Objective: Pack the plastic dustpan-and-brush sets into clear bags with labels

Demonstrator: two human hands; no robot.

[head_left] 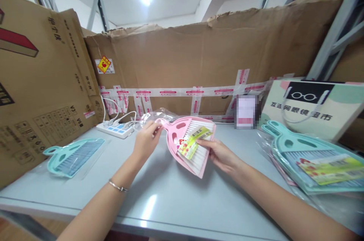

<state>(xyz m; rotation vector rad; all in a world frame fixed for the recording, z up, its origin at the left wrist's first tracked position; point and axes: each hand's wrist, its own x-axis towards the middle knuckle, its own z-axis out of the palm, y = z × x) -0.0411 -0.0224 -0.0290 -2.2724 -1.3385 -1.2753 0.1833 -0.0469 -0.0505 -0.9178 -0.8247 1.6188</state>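
A pink dustpan and brush set is held up over the middle of the table, its white bristles facing me. My left hand pinches the handle end, where clear plastic wrap bunches up behind. With my right hand I grip the wide end, thumb on the yellow-green printed card that lies across the bristles. On the left lies a turquoise dustpan and brush set in clear plastic. Several more wrapped sets, a turquoise one on top, are stacked at the right.
A white power strip with plugged-in cables sits at the back left of the grey table. Cardboard walls the back, with a large carton at left. A paper bag with rope handles stands behind the right stack, beside a blurred upright object.
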